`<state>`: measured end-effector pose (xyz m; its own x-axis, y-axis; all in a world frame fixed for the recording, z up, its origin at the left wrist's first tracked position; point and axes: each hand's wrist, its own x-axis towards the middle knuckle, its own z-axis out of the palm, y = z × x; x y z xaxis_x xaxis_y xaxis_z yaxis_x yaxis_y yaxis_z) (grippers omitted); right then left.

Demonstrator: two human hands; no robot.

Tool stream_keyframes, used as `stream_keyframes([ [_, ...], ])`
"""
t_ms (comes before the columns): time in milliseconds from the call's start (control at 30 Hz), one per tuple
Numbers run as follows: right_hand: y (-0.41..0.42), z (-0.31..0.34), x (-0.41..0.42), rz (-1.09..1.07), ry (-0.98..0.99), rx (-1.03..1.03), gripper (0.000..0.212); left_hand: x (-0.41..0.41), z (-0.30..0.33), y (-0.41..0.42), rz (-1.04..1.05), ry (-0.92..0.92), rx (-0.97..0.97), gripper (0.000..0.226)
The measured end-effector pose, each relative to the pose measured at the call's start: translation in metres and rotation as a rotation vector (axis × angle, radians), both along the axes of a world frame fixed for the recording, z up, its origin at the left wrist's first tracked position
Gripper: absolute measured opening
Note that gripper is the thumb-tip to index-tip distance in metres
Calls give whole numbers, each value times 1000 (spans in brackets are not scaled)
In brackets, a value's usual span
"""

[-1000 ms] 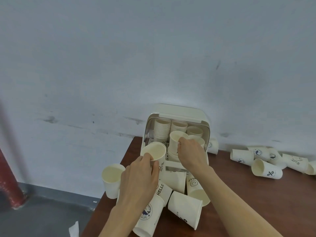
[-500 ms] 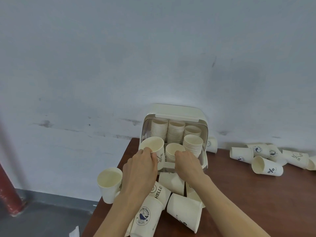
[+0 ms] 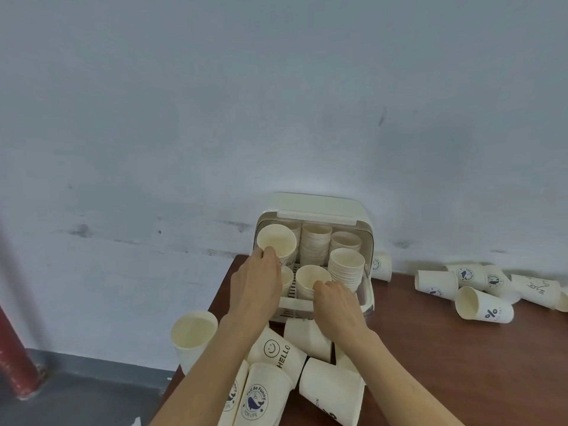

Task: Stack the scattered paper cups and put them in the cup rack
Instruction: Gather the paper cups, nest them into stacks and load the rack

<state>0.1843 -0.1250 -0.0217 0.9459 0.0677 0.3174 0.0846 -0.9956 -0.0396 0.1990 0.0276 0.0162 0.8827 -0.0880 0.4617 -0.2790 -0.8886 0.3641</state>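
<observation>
We are loading cups into the cup rack [image 3: 313,207], which stands open at the middle of the frame, backed against the wall [image 3: 215,118] at the far edge of the bench [image 3: 461,348]. Our left hand [image 3: 256,282] pinches a single cup [image 3: 276,241] by its rim, thumb on the near edge, and holds it mouth-up over the rack's left side, probably so it can drop straight onto a stack there. Our right hand [image 3: 335,298] curls its grip around the short stack [image 3: 313,279] in the rack's front row, seemingly to seat or steady it. Taller stacks [image 3: 345,267] fill the right and back of the rack, so the left side looks like the space still to fill.

Loose cups lie tipped in the lower middle, just before the rack, among them a smiley cup [image 3: 278,352] and a whale cup [image 3: 261,401]. One cup [image 3: 193,339] stands upright at the bench's left edge. More scattered cups [image 3: 482,309] lie on their sides at the right, well apart from the rack, so much stacking remains.
</observation>
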Motion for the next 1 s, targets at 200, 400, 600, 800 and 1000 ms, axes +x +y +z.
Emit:
stream_keyframes([
  [200, -1, -2, -2, 2, -7, 10, 20, 13, -18, -3, -22, 80, 25, 21],
  [400, -3, -2, -2, 10, 2, 31, 20, 20, -29, -4, -18, 154, 128, 19],
  [600, -5, -4, -3, 16, 5, 44, 20, 20, -37, -7, 9, 231, 192, 19],
  [800, -7, -4, -3, 14, 36, 49, 20, 15, -37, -10, 16, 236, 228, 21],
  [1000, -13, 7, -12, 32, 32, 282, 51, -1, -29, -18, 25, 154, 143, 28],
])
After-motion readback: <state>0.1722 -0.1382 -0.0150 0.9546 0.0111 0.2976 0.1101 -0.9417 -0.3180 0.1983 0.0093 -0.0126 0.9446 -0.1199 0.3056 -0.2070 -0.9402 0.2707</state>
